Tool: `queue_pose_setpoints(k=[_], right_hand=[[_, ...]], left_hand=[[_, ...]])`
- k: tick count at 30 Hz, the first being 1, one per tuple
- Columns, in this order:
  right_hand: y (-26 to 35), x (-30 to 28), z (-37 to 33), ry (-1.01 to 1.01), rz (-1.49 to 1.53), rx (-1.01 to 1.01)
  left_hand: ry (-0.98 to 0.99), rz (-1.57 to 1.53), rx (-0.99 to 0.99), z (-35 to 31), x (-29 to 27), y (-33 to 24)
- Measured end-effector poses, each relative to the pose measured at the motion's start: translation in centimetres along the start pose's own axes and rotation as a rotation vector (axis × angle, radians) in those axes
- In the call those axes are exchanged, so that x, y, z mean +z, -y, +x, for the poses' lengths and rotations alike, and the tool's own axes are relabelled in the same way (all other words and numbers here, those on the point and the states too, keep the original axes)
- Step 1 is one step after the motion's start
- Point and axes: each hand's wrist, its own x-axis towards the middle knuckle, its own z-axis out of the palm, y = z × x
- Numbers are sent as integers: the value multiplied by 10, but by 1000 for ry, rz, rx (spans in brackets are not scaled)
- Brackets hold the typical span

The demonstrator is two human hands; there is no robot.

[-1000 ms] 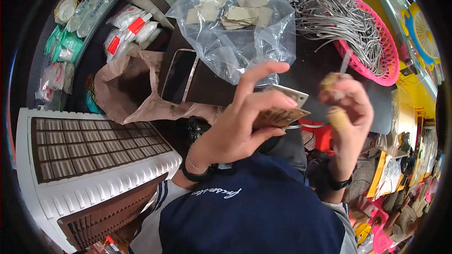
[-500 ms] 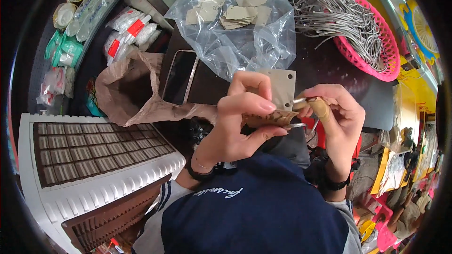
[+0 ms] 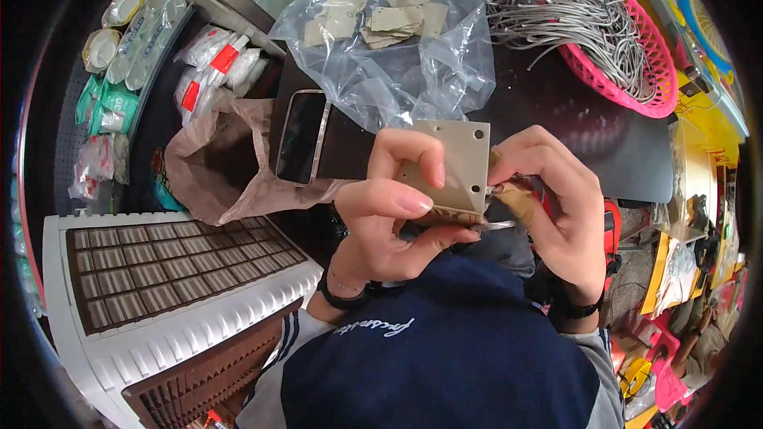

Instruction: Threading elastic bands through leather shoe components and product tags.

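Note:
My left hand (image 3: 389,218) is closed on a small stack of beige cards (image 3: 457,160), its fingers over the front one. Round holes show along that card's right edge. At the same edge my right hand (image 3: 556,199) pinches a grey cord (image 3: 499,226), part of which shows below the cards. Tan wrapping covers part of the right thumb. The fingers hide whether the cord passes through a hole. Beyond my hands, more beige cards (image 3: 395,20) lie in loose piles on a clear plastic bag (image 3: 350,71).
A pink basket (image 3: 666,83) heaped with grey cords (image 3: 556,20) stands at the far right of the dark table (image 3: 592,139). Left of my hands are a phone (image 3: 302,135) and an open brown bag (image 3: 238,191). A white slatted appliance (image 3: 183,310) stands at the near left.
The card stack has tilted so its front face shows more. My right hand has shifted slightly left and down along the card's edge. The whole view has moved a little.

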Motion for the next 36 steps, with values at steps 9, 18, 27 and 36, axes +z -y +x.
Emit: queue_pose_setpoints(k=[9, 18, 27, 36], right_hand=[[1, 2, 1, 17, 9, -41], [-16, 7, 0, 102, 386, 8], [-8, 18, -3, -89, 575, 139], [-12, 7, 2, -3, 91, 11]], left_hand=[[-18, -136, 23, 3, 4, 2], [3, -294, 23, 4, 6, 4], [28, -168, 8, 3, 0, 9], [211, 96, -112, 4, -11, 5]])
